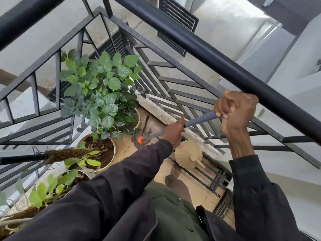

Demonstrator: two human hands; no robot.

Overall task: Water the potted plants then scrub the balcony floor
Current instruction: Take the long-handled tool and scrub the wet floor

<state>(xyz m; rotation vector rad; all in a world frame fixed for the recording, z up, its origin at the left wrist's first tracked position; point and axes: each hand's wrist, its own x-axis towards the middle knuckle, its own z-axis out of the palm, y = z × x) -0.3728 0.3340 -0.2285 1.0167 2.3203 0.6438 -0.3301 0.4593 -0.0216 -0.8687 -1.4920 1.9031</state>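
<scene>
A grey mop handle [199, 120] slants down to an orange collar and a stringy mop head [145, 132] lying on the wet tan floor tiles [124, 148]. My left hand [173, 132] grips the handle low down, and my right hand [236, 110] grips its upper end just under the railing. A leafy green plant [102, 87] stands in a white pot [112, 153] left of the mop head. A second pot with pale leaves [69, 178] sits nearer me. A beige watering can [188, 156] rests on the floor by my foot.
Black metal railings [191, 80] enclose the narrow balcony on the left and right, with a thick top rail [225, 65] crossing above my right hand. A dark pole with a coir-wrapped end [57, 155] juts in from the left. A folded metal rack [218, 181] lies at the right.
</scene>
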